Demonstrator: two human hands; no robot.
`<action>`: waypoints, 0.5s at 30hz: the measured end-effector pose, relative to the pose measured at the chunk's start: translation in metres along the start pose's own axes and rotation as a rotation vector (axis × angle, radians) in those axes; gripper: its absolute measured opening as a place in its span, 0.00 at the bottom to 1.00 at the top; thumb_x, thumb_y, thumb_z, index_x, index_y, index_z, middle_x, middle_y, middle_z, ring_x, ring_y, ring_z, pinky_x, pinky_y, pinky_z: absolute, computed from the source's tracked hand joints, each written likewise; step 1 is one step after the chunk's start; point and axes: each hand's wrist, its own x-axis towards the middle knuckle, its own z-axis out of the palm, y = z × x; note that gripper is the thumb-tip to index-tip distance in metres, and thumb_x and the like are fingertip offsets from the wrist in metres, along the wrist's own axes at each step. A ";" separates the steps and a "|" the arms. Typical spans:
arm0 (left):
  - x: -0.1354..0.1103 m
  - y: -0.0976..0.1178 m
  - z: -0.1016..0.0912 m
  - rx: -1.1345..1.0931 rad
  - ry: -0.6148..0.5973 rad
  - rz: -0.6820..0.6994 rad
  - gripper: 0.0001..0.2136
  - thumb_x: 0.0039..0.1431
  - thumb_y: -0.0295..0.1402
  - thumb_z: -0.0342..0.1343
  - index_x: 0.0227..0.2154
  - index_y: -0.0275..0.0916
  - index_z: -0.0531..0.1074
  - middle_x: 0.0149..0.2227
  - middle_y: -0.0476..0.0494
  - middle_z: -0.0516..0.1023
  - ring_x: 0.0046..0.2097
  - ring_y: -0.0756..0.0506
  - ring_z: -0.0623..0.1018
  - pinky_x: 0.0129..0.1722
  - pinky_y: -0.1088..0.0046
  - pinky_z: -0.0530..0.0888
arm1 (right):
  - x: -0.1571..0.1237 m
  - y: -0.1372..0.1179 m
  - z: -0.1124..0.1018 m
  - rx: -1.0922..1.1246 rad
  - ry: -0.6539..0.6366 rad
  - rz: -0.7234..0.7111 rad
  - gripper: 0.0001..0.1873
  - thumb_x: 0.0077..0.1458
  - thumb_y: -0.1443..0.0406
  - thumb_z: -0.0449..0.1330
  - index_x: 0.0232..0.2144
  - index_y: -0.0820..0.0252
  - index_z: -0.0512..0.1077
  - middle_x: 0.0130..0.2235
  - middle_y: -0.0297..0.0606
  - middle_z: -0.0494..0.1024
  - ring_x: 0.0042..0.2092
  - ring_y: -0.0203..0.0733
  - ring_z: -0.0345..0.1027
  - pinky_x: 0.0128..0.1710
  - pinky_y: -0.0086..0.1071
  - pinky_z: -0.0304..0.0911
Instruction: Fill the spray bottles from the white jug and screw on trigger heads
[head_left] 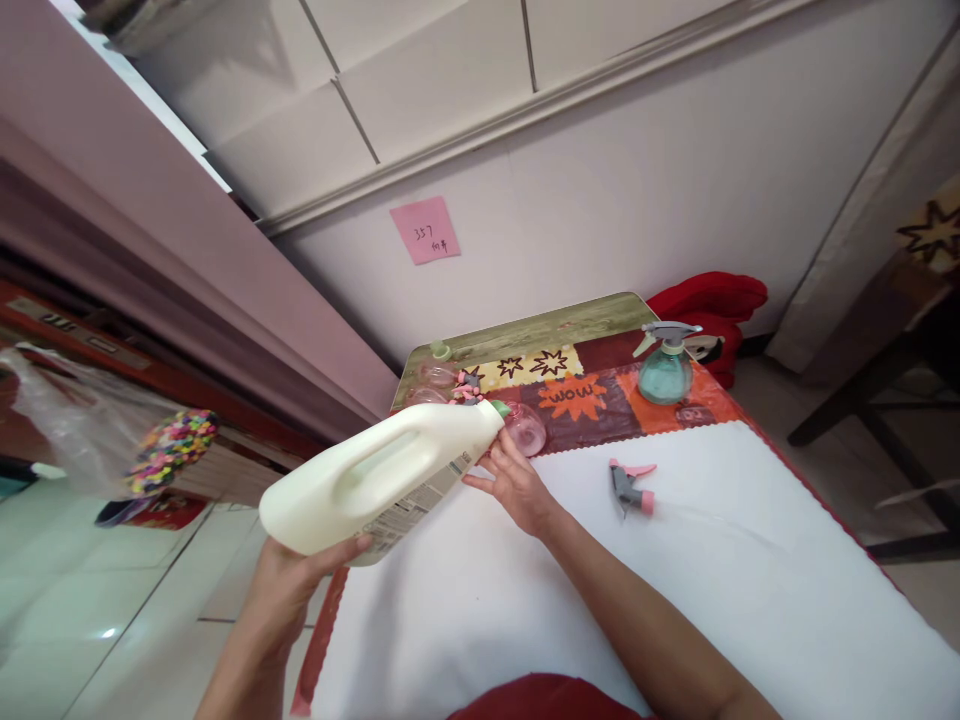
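Observation:
A large cream jug-style bottle (pixel 397 470) with a moulded handle and printed label is tipped over, its green-tipped mouth (pixel 500 408) lowest toward the far right of its body. My left hand (pixel 300 575) grips it near the base. At the neck, my right hand (pixel 521 485) supports it with bent fingers, some partly hidden behind the bottle. Just beyond that mouth lies or stands a clear pink bottle (pixel 527 435); whether the two touch cannot be made out. A grey and pink spray head (pixel 630 488) with a clear tube rests on the white tabletop, right of my right hand.
A teal spray bottle (pixel 665 375) stands at the table's far right. Further clear pink bottles (pixel 439 375), pink-grey spray heads (pixel 469 385) and a pale green cap (pixel 440 350) sit at the back left. A red plush item (pixel 712 300) is behind the table, near the wall.

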 end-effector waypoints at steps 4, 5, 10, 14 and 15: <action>0.002 -0.002 -0.001 0.004 0.001 0.000 0.46 0.30 0.33 0.78 0.60 0.44 0.71 0.56 0.40 0.80 0.56 0.32 0.78 0.51 0.62 0.79 | 0.000 0.000 0.000 -0.003 -0.001 0.002 0.30 0.62 0.53 0.62 0.64 0.34 0.62 0.66 0.32 0.61 0.59 0.44 0.65 0.57 0.48 0.67; 0.002 -0.002 -0.001 0.006 0.003 0.001 0.47 0.30 0.33 0.78 0.60 0.44 0.71 0.57 0.41 0.80 0.57 0.32 0.78 0.52 0.62 0.79 | 0.000 0.000 -0.001 -0.002 0.003 0.003 0.30 0.62 0.53 0.63 0.64 0.34 0.62 0.66 0.33 0.62 0.58 0.44 0.65 0.57 0.48 0.67; 0.002 -0.003 -0.001 0.007 0.016 -0.002 0.48 0.29 0.34 0.78 0.61 0.45 0.71 0.57 0.41 0.79 0.57 0.32 0.78 0.50 0.63 0.80 | 0.001 0.000 -0.001 0.011 0.010 0.005 0.30 0.61 0.54 0.63 0.64 0.35 0.62 0.64 0.33 0.63 0.57 0.43 0.66 0.56 0.48 0.68; 0.001 -0.002 -0.001 0.011 -0.001 -0.008 0.47 0.31 0.34 0.78 0.61 0.45 0.70 0.58 0.41 0.79 0.58 0.32 0.78 0.51 0.63 0.79 | 0.000 -0.001 -0.001 0.010 0.002 -0.002 0.30 0.62 0.54 0.62 0.64 0.35 0.62 0.64 0.33 0.63 0.56 0.43 0.67 0.56 0.47 0.68; 0.001 -0.001 -0.001 0.011 -0.006 -0.007 0.47 0.31 0.34 0.78 0.61 0.45 0.70 0.59 0.41 0.79 0.58 0.32 0.77 0.52 0.63 0.79 | 0.000 -0.001 0.000 0.011 0.001 -0.001 0.30 0.62 0.54 0.62 0.64 0.35 0.62 0.64 0.33 0.63 0.56 0.43 0.67 0.56 0.48 0.68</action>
